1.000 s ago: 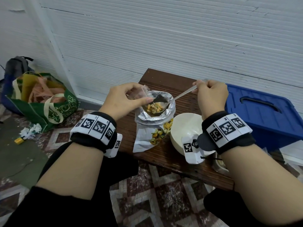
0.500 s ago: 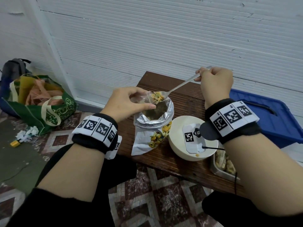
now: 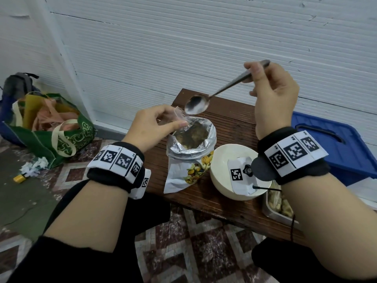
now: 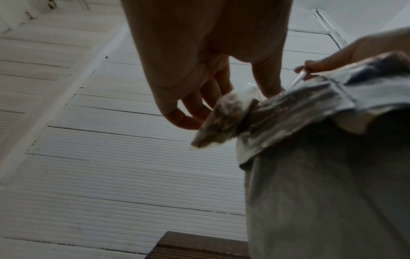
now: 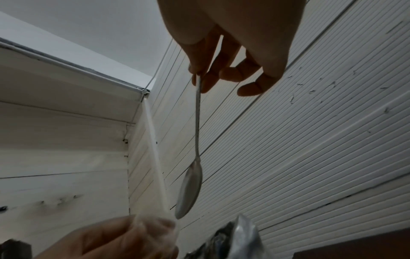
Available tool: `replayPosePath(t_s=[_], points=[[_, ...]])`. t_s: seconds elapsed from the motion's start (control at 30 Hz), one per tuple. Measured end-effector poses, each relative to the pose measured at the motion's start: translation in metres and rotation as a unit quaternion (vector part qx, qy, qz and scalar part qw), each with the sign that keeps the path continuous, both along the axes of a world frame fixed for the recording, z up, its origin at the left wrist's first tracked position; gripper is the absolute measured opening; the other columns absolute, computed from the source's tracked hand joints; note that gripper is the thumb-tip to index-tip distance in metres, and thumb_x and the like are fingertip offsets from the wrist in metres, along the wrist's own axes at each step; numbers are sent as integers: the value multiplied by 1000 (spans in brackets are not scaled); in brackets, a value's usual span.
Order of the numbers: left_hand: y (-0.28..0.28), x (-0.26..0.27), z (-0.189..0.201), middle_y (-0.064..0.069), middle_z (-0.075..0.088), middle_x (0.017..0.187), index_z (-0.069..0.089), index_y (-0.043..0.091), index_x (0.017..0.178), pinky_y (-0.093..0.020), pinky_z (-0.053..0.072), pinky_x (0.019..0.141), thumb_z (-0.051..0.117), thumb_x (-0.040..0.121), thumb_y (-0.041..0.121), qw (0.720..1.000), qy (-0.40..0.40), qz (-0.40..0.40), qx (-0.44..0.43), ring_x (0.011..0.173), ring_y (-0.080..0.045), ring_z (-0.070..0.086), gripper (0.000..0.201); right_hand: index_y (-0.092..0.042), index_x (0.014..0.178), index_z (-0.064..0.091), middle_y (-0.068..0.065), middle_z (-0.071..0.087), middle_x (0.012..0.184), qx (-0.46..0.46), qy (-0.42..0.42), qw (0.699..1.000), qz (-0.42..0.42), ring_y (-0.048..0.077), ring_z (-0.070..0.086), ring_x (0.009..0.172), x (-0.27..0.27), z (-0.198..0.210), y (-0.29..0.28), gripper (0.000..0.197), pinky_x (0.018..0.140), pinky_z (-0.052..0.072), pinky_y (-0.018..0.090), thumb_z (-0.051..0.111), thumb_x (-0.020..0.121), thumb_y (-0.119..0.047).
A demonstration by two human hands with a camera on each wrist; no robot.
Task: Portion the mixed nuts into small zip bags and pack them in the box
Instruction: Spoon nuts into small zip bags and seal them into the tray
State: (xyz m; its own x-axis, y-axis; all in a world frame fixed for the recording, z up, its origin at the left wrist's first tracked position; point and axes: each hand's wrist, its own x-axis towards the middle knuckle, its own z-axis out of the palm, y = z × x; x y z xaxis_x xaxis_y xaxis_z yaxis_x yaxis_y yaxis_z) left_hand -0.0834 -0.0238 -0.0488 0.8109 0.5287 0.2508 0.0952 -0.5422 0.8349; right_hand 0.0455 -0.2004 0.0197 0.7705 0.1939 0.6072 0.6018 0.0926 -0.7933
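A foil nut pouch stands open on the brown wooden table, dark nuts showing inside. My left hand pinches a small clear zip bag by its mouth, right beside the pouch rim; in the left wrist view the zip bag hangs with nuts in it. My right hand grips the handle of a metal spoon. The spoon bowl is empty and tilted over the zip bag's mouth. In the right wrist view the spoon hangs just above the bag.
A white bowl sits right of the pouch. A metal tray with nuts is at the table's near right edge. A blue plastic box lid lies at the right. A green tote bag stands on the floor at the left.
The spoon rose out of the pouch loaded with nuts, moved up over the zip bag and now shows empty. My right hand lifted higher. My left hand kept the bag in place.
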Motion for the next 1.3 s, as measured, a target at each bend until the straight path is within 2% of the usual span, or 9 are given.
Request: replayPosePath(t_s=[0.17, 0.3, 0.47, 0.6, 0.73, 0.87, 1.03, 1.2, 1.3], points=[[2, -1, -4, 13, 72, 91, 73, 22, 99, -4, 44, 74, 82, 69, 36, 1000, 6, -18, 9, 87, 3, 63, 34, -18, 87, 68, -9, 62, 75, -80, -9, 997, -16, -2, 55, 69, 3, -14, -1, 14, 65, 43, 13, 57, 94, -19], [-1, 1, -7, 9, 72, 91, 73, 25, 100, -1, 40, 70, 82, 68, 36, 999, 3, -19, 34, 88, -4, 64, 35, -8, 88, 73, 1, 66, 73, -245, -104, 962, 52, 10, 56, 71, -10, -40, 7, 21, 66, 45, 29, 59, 93, -24], [-4, 0, -7, 11, 70, 89, 72, 22, 102, 1, 38, 69, 81, 70, 35, 999, -5, -21, 50, 79, 13, 58, 35, -11, 74, 69, -2, 60, 62, -396, -218, 890, 65, 24, 48, 66, -20, -70, 13, 25, 72, 41, 38, 56, 90, -23], [-3, 1, -10, 13, 71, 91, 72, 23, 104, 1, 38, 72, 81, 71, 38, 998, -1, -15, 61, 88, 5, 62, 37, 0, 73, 66, 8, 61, 63, -384, -127, 912, 69, 27, 49, 75, -21, -68, 13, 26, 64, 22, 27, 61, 91, -18], [-3, 1, -10, 13, 70, 91, 72, 23, 105, 2, 37, 73, 81, 70, 40, 998, 8, -19, 64, 90, 3, 61, 40, -3, 75, 69, 5, 60, 62, -324, -14, 944, 65, 16, 50, 60, -20, -58, 11, 22, 52, 33, 14, 61, 91, -17], [-3, 1, -10, 12, 70, 92, 72, 22, 105, 2, 36, 72, 80, 69, 42, 998, 8, -20, 64, 90, 3, 61, 42, -16, 63, 65, 6, 70, 75, -250, 86, 964, 26, 23, 58, 67, -14, -56, 12, 30, 65, 46, 25, 59, 92, -16], [-3, -1, -8, 10, 72, 94, 73, 23, 102, -4, 42, 73, 80, 69, 40, 999, -9, -11, 47, 87, -1, 61, 38, -18, 62, 66, -6, 67, 75, -181, 183, 966, -34, -7, 57, 65, 3, -54, 10, 33, 61, 41, 6, 56, 94, -16], [1, -5, -2, 13, 70, 90, 74, 23, 97, 2, 34, 69, 78, 66, 46, 1000, -14, 2, 23, 83, 13, 57, 39, -17, 51, 60, -7, 70, 82, -152, 223, 960, -70, 6, 63, 88, 19, -50, 6, 42, 91, 47, 28, 57, 92, -15], [3, -7, 0, 18, 66, 84, 73, 20, 94, 3, 34, 66, 79, 68, 40, 1000, -5, 0, 16, 74, 19, 53, 33, -18, 51, 61, -3, 71, 84, -153, 211, 961, -88, 7, 62, 85, 24, -44, 2, 41, 86, 45, 26, 56, 91, -15]])
